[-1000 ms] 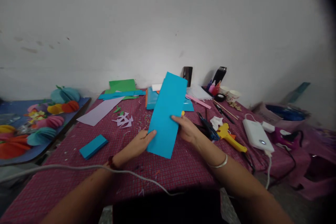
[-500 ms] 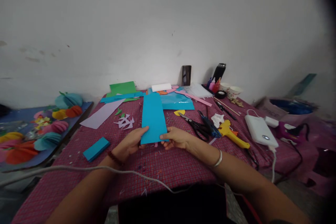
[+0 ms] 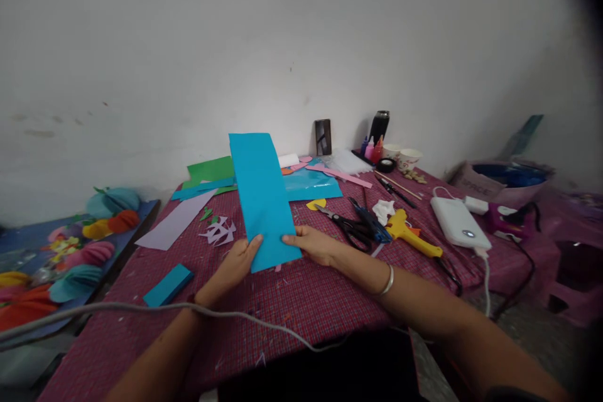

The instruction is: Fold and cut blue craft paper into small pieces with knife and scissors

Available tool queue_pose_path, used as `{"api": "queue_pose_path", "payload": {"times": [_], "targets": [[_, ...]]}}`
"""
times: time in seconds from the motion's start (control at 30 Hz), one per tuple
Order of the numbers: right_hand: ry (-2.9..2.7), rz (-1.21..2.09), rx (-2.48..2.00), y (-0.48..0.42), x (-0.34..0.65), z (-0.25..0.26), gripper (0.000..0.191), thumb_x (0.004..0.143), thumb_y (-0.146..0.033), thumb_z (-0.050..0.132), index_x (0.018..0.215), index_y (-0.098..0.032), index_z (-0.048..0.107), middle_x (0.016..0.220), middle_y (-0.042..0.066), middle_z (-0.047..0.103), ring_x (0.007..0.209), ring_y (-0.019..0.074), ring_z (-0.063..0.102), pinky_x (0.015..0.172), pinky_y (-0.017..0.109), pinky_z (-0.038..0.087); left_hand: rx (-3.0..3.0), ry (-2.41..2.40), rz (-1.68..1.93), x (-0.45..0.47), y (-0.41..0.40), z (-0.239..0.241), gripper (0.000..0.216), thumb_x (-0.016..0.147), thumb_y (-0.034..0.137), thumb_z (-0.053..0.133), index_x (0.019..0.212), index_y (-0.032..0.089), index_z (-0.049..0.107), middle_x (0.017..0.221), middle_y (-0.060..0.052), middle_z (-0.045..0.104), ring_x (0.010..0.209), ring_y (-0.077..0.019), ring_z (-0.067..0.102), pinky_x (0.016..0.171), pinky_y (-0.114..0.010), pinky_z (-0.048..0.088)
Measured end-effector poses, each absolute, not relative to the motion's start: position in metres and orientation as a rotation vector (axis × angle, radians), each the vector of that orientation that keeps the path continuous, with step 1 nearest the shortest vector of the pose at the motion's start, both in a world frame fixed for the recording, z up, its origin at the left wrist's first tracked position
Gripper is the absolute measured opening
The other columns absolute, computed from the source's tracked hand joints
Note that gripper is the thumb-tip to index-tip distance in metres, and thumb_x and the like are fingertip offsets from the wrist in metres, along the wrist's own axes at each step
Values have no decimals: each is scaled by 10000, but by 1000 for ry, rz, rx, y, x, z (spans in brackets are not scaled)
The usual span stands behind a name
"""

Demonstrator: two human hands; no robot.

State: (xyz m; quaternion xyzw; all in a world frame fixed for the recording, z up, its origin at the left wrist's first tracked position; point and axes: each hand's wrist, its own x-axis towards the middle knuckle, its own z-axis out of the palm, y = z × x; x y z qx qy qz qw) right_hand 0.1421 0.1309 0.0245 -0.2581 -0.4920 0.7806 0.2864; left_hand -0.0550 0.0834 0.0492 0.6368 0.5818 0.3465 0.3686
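Left hand (image 3: 241, 259) and right hand (image 3: 313, 244) are holding blue sheet (image 3: 262, 195) by its lower sides | folded blue paper (image 3: 168, 285) is lying on counter (image 3: 330, 295) at left | scissors (image 3: 347, 223) are lying near yellow glue gun (image 3: 411, 236)

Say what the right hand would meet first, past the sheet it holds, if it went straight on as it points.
Likely the left hand, which holds the opposite edge of the blue paper sheet; exact depth is unclear.

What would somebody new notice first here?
Probably the big blue paper, held up mid-picture between the left hand and right hand. Next, perhaps, the bright yellow glue gun lying on the right, and colourful folded-paper shapes at far left.
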Motion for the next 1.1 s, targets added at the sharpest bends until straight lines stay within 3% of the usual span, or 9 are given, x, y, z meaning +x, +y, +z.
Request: {"api": "queue_pose_path", "payload": {"times": [0.07, 0.13, 0.33, 0.43, 0.6, 0.83, 1.1], "targets": [[-1228, 2066, -642, 130, 139, 25, 521, 545, -496, 817, 884, -130, 668, 821, 56, 727, 711, 159, 670, 766, 315, 526, 1688, 1506, 921, -48, 80, 47, 405, 817, 539, 416, 575, 215, 441, 544, 15, 471, 519, -142, 420, 514, -274, 386], [-1199, 2033, -654, 131, 139, 27, 499, 539, -488, 822, 864, -136, 680, 792, 47, 724, 710, 170, 666, 792, 341, 510, 1732, 1500, 942, -43, 77, 46, 410, 825, 532, 396, 554, 225, 393, 522, 29, 418, 499, -130, 380, 499, -269, 366], [-1169, 1742, -734, 147, 153, 36, 353, 561, -423, 824, 604, -148, 608, 550, -46, 610, 494, 86, 524, 576, 242, 434, 1816, 1603, 967, -42, 75, 42, 421, 834, 522, 377, 529, 239, 313, 511, 46, 295, 477, -115, 290, 472, -275, 282], [-1121, 1727, -696, 149, 159, 42, 317, 579, -385, 826, 703, -158, 643, 611, -42, 646, 532, 94, 556, 610, 250, 451, 1820, 1578, 893, -42, 75, 38, 430, 844, 524, 360, 527, 241, 299, 514, 45, 283, 480, -119, 286, 470, -277, 267], [-1148, 2031, -483, 138, 157, 42, 540, 570, -331, 841, 1047, -155, 658, 1000, 87, 721, 858, 218, 674, 887, 417, 474, 1806, 1452, 821, -37, 69, 33, 389, 849, 504, 419, 581, 222, 426, 563, 29, 404, 527, -138, 362, 530, -279, 335], [-1052, 1913, -572, 134, 155, 44, 495, 550, -306, 842, 984, -153, 661, 938, 77, 737, 782, 218, 686, 834, 418, 512, 1627, 1489, 908, -30, 57, 40, 321, 771, 469, 588, 594, 209, 525, 610, 9, 497, 604, -167, 446, 626, -296, 393], [-1146, 1838, -695, 113, 137, 44, 497, 537, -376, 833, 952, -160, 663, 838, 39, 726, 697, 193, 656, 719, 353, 520, 1451, 1389, 1120, -28, 62, 49, 390, 792, 513, 569, 847, 137, 656, 770, -46, 672, 714, -207, 593, 652, -301, 487]]}}
